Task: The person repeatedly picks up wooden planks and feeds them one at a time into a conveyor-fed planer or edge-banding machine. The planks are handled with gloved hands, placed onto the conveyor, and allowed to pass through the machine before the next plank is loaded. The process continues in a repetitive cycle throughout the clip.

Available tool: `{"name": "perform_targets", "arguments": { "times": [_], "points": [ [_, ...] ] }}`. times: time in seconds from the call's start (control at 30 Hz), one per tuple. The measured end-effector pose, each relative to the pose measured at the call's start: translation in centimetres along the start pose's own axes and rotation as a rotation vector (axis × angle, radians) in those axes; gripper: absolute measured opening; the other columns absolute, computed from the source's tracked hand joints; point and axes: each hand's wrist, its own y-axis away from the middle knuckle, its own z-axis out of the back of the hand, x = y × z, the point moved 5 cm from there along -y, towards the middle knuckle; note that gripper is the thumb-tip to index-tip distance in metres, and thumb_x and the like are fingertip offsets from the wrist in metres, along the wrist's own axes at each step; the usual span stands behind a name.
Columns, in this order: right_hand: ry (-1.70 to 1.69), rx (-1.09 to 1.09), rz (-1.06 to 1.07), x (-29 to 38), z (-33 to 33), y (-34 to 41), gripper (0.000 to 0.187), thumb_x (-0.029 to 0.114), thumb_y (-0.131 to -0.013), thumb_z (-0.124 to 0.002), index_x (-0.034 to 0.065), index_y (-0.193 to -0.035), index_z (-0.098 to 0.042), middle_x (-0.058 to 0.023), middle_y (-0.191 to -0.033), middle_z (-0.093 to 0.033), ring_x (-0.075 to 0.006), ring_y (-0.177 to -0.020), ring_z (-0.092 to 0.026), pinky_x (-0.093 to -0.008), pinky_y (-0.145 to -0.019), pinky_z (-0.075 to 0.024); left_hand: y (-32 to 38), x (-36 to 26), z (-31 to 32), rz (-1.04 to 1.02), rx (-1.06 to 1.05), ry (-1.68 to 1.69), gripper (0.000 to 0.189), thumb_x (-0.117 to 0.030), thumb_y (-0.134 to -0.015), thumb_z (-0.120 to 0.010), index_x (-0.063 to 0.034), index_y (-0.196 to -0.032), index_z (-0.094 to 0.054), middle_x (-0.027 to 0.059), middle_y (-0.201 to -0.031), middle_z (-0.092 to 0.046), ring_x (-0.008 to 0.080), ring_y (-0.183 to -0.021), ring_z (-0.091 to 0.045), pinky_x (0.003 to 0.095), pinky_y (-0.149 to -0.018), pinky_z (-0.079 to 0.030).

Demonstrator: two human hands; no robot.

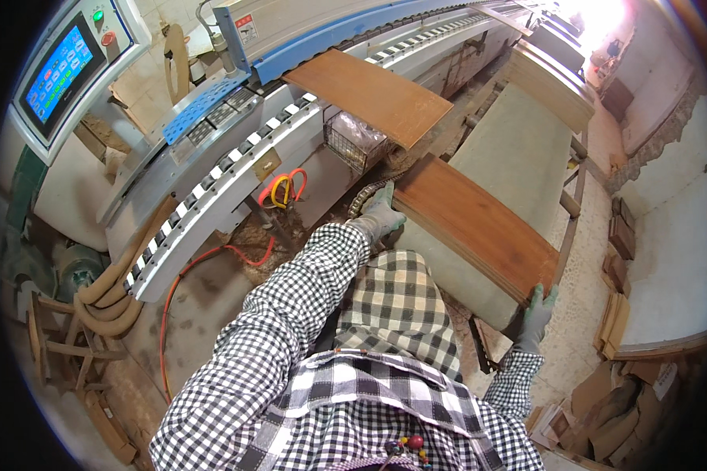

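Note:
A stack of reddish-brown wood panels (474, 221) lies across a grey conveyor belt (506, 138) in front of me. My left hand (380, 216), in a grey-green work glove, holds the near-left end, its fingers along the stack's edge. At the opposite end, my right hand (537, 318), gloved alike, grips the corner; part of its fingers is hidden. Another brown panel (371, 94) rests on the edge-banding machine (294, 120), partly under its blue guard, with its near end overhanging towards the conveyor.
A roller rail (212, 182) runs along the machine's side, with orange- and yellow-handled scissors (281, 188) hanging below. A wire basket (350, 141) sits under the overhanging panel. The control screen (59, 76) stands at upper left. A red hose (171, 294) crosses the floor. More panels (551, 88) are stacked farther along.

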Motion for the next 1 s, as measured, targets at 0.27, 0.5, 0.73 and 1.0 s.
{"name": "perform_targets", "arguments": {
  "times": [0.27, 0.5, 0.73, 1.0],
  "points": [
    [0.027, 0.068, 0.080, -2.1, 1.8, -0.2, 0.055, 0.030, -0.099, -0.057, -0.0041, -0.141, -0.045, -0.0150, -0.134, -0.055, -0.0210, -0.118, -0.053, -0.0318, -0.099, -0.0431, 1.2, 0.1, 0.3, 0.028, 0.186, 0.398, 0.087, -0.038, -0.085, -0.073, -0.0017, -0.151, -0.029, 0.0190, -0.154, -0.033, 0.0291, -0.138, -0.039, 0.0362, -0.113, -0.034],
    [-0.337, 0.001, -0.244, -9.2, 6.4, 1.6, 0.029, 0.026, -0.100, -0.054, 0.0007, -0.108, -0.065, -0.0092, -0.110, -0.064, -0.0204, -0.101, -0.060, -0.0316, -0.087, -0.0504, 5.1, 5.7, -2.9, 0.061, -0.176, 1.045, 0.034, -0.014, -0.096, -0.062, 0.0000, -0.127, -0.060, 0.0137, -0.118, -0.065, 0.0224, -0.100, -0.065, 0.0278, -0.084, -0.054],
    [-0.649, 0.280, -0.098, -6.3, 3.1, 5.9, 0.043, 0.033, -0.101, -0.052, -0.0007, -0.128, -0.053, -0.0134, -0.124, -0.061, -0.0243, -0.105, -0.063, -0.0354, -0.091, -0.0533, 12.8, 6.6, 2.9, 0.287, -0.317, 1.221, 0.020, -0.010, -0.094, -0.063, -0.0063, -0.114, -0.063, 0.0071, -0.100, -0.070, 0.0143, -0.075, -0.068, 0.0268, -0.057, -0.059],
    [-0.773, 0.544, -0.091, 7.3, -8.5, 11.5, 0.052, 0.034, -0.103, -0.047, -0.0043, -0.139, -0.044, -0.0148, -0.136, -0.054, -0.0250, -0.119, -0.057, -0.0362, -0.101, -0.0481, 19.6, 7.6, 17.0, 0.025, -0.652, 1.296, 0.015, -0.022, -0.100, -0.058, -0.0102, -0.109, -0.060, -0.0046, -0.086, -0.063, 0.0034, -0.063, -0.057, 0.0185, -0.051, -0.050]
  ]
}}
